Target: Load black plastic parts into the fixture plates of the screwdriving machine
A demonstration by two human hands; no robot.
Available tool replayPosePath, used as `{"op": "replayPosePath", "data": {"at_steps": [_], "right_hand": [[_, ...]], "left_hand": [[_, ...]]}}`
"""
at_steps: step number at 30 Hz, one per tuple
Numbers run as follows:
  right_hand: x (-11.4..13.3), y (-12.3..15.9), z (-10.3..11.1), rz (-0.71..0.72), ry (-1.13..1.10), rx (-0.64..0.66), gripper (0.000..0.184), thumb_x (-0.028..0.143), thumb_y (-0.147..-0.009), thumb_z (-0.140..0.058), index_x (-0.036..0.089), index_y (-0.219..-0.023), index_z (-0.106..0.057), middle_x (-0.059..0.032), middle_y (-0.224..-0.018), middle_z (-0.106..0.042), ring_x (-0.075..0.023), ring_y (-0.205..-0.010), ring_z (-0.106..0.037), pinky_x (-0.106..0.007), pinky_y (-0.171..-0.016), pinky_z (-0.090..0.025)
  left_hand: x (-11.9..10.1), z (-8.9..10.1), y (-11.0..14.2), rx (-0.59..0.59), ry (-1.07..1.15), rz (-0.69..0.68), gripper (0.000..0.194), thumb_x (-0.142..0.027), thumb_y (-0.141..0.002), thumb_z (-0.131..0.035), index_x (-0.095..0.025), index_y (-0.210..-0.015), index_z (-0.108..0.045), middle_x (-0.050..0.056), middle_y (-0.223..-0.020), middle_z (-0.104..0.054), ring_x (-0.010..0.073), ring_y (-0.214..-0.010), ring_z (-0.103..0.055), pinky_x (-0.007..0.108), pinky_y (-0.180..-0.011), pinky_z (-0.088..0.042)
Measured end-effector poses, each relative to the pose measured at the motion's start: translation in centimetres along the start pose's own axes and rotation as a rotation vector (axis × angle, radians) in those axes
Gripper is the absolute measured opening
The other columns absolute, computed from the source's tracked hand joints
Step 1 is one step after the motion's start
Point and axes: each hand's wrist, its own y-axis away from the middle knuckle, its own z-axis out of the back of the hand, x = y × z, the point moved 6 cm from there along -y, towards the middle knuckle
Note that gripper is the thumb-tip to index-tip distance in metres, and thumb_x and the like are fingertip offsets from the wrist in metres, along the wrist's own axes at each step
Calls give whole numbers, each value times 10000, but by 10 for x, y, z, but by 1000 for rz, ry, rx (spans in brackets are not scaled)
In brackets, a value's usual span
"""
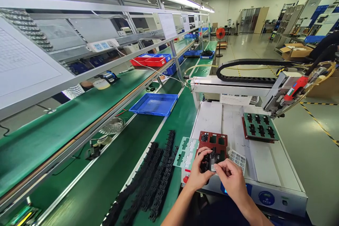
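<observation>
My left hand (pixel 200 169) is closed around a black plastic part (pixel 213 158) with a small pale label (pixel 213 167) on its near face. My right hand (pixel 233 176) has thumb and forefinger pinched at the edge of that label. Partly beneath the right hand lies a sheet of square stickers (pixel 237 159). Behind both hands a red-brown fixture plate (pixel 221 140) rests on the white machine bed, one black part (pixel 204 136) in its upper left opening. A pale green slotted plate (pixel 186 152) lies to the left of it.
Rows of black parts (pixel 164 169) lie on the green bench to the left. Beyond them is a blue tray (pixel 156 104). On the machine's right stands a loaded green-topped fixture (pixel 261 126), near the red screwdriver head (pixel 295 88). A red button (pixel 186 178) sits at the machine's front left.
</observation>
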Motion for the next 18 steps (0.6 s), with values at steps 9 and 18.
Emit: {"op": "replayPosePath", "data": {"at_steps": [9, 18], "right_hand": [[-44, 22, 41, -209, -56, -47, 609, 454, -874, -749, 178, -1375, -541, -31, -821, -750, -217, -666, -700, -317, -629, -587], [-51, 193, 275, -716, 458, -795, 723, 728, -869, -621, 183, -1342, -591, -186, -1120, -785, -379, -1057, -749, -489, -927, -595]], "left_hand": [[-19, -61, -6, 177, -22, -91, 575, -306, -800, -829, -264, -1337, -629, 135, -1355, -538, 335, -1310, -539, 531, -1103, -468], [-30, -331, 32, 994, 499, 668, 741, -537, -591, -978, -206, -1173, -660, 27, -988, -638, 186, -826, -658, 449, -805, -631]]}}
